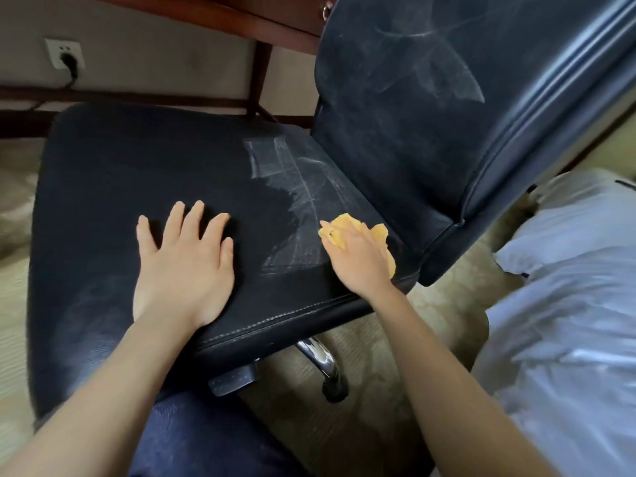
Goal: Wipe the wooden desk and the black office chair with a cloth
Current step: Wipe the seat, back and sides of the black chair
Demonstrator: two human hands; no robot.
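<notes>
The black office chair's seat point(144, 173) fills the middle of the view, with its backrest point(430, 98) rising at the right. White dusty streaks mark the seat near the backrest and the backrest itself. My left hand point(184, 266) lies flat on the seat with fingers spread. My right hand point(358, 256) presses a crumpled yellow cloth point(344, 228) onto the seat beside the streaks, with its fingers over the cloth. The wooden desk point(241, 18) shows only as its underside and a leg at the top.
A bed with white bedding point(568, 304) stands close on the right. The chair's chrome base leg and caster point(330, 376) sit on beige carpet below the seat. A wall socket with a black plug point(65, 56) is at the upper left. My knee in dark trousers point(192, 438) is at the bottom.
</notes>
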